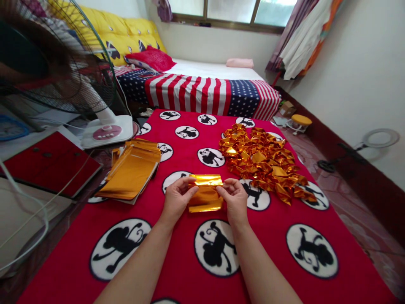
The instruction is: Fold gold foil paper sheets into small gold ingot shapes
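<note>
Between my hands is a sheet of shiny gold foil paper (205,198), its far edge folded over into a bright band. My left hand (177,196) pinches the left end of that fold with thumb and fingers. At the right end, my right hand (234,197) pinches the same fold. To the left lies a stack of flat gold foil paper sheets (129,171), slightly fanned. On the right spreads a heap of folded gold foil pieces (262,158), crumpled-looking and pointed at the ends.
A red cloth (152,236) with round monkey prints covers the table. At the left stands an electric fan (107,126), with a red box-like object (50,162) beside it. Beyond the table is a bed (202,90). A yellow-topped stool (301,120) and a ring light (379,138) stand at right.
</note>
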Action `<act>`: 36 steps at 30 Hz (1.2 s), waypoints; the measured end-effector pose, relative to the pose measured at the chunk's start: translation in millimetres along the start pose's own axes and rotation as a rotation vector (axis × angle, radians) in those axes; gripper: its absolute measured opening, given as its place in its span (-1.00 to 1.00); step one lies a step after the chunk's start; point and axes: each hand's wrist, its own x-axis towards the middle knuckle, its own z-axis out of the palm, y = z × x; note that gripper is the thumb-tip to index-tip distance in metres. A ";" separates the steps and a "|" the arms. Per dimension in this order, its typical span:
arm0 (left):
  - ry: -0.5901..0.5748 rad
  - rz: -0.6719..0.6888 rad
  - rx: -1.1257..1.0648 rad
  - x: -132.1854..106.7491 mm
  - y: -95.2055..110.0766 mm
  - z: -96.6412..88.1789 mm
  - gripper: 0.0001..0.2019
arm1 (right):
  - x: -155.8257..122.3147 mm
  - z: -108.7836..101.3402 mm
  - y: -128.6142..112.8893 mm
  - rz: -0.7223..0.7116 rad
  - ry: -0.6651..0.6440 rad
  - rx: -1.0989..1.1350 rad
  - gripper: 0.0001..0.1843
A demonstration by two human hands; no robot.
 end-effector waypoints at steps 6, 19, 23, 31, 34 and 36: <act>0.010 -0.002 0.022 -1.1 1.4 -0.9 -0.71 | 0.2 -0.4 0.2 0.002 0.001 0.000 -0.63; 0.029 -0.001 0.046 0.0 -0.2 -1.5 -0.73 | -0.4 -0.7 0.1 -0.012 0.002 -0.010 -0.65; 0.061 0.046 0.164 0.4 0.5 -1.5 -0.82 | -1.8 0.6 -1.9 -0.022 -0.011 -0.065 -0.71; 0.106 0.158 0.307 -3.0 0.3 -2.9 -0.87 | -2.2 1.7 -1.4 -0.014 -0.009 -0.084 -0.75; 0.109 0.203 0.351 -4.2 1.4 -3.7 -0.88 | -3.0 2.1 -2.6 -0.014 0.002 -0.093 -0.75; 0.115 0.235 0.378 -4.9 2.4 -3.9 -0.89 | -3.8 2.8 -3.6 -0.022 0.008 -0.107 -0.76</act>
